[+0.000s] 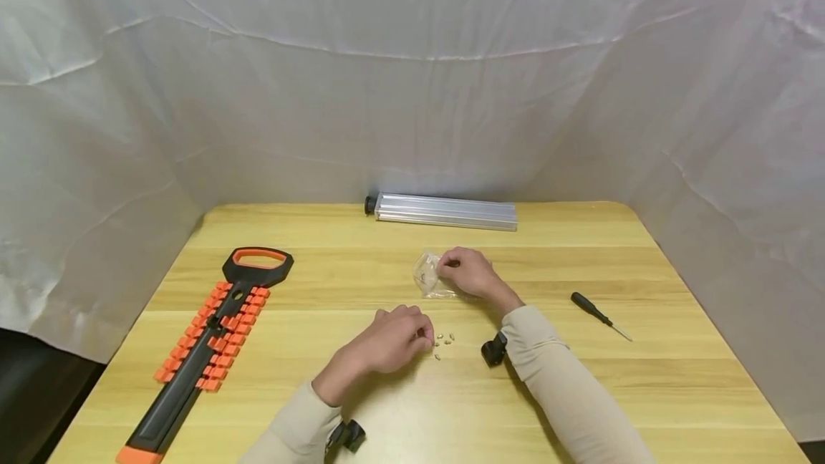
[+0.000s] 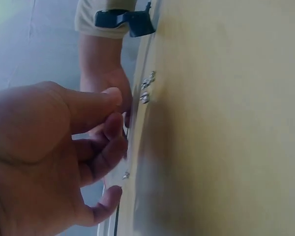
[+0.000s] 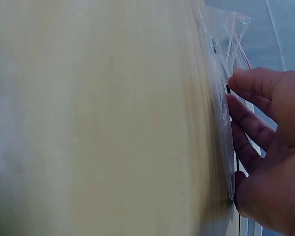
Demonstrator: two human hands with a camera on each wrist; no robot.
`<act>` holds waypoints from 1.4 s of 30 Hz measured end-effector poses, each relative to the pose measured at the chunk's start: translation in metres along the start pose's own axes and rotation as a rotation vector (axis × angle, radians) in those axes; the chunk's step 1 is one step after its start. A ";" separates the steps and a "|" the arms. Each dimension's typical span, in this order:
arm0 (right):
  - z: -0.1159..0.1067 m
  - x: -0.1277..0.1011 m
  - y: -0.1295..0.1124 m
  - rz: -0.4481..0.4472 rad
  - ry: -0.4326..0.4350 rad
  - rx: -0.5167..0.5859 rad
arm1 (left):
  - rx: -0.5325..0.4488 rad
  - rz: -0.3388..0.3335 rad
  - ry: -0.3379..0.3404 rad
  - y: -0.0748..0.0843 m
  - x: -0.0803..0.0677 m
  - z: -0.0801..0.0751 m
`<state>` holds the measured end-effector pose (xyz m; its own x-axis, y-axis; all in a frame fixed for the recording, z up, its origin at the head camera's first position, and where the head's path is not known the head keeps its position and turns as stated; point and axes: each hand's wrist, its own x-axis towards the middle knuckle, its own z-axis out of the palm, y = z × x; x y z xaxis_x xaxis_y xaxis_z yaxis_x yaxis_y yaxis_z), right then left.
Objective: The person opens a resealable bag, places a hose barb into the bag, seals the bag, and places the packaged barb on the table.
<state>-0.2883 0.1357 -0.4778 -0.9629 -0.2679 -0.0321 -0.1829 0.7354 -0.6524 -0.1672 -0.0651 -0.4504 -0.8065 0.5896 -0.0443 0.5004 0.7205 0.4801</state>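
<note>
My left hand (image 1: 422, 335) rests on the wooden table (image 1: 335, 285) with its fingers curled, the tips right beside several small brass screws (image 1: 443, 341). In the left wrist view the thumb and fingers of this hand (image 2: 115, 110) sit close together. The screws (image 2: 144, 97) lie just past them, and nothing shows between the fingers. My right hand (image 1: 451, 267) grips the edge of a small clear plastic bag (image 1: 427, 276) lying farther back. The right wrist view shows its fingers (image 3: 243, 123) against the bag (image 3: 221, 49).
A black and orange bit holder with a handle (image 1: 213, 335) lies at the left. A silver aluminium profile (image 1: 446, 211) sits along the back edge. A small black screwdriver (image 1: 598, 314) lies at the right. White sheeting walls in the table.
</note>
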 end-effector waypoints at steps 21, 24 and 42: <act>0.007 0.002 0.005 -0.040 0.000 0.003 | -0.085 -0.214 0.317 -0.033 0.056 -0.017; 0.006 0.002 0.004 -0.035 -0.006 0.005 | -0.064 -0.228 0.306 -0.035 0.062 -0.018; -0.001 0.008 0.002 -0.101 -0.043 -0.090 | -0.018 -0.299 0.246 -0.037 0.079 -0.018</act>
<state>-0.2965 0.1357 -0.4781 -0.9296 -0.3686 -0.0037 -0.2974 0.7558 -0.5834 -0.2551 -0.0515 -0.4558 -0.9684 0.2480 0.0261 0.2283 0.8394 0.4932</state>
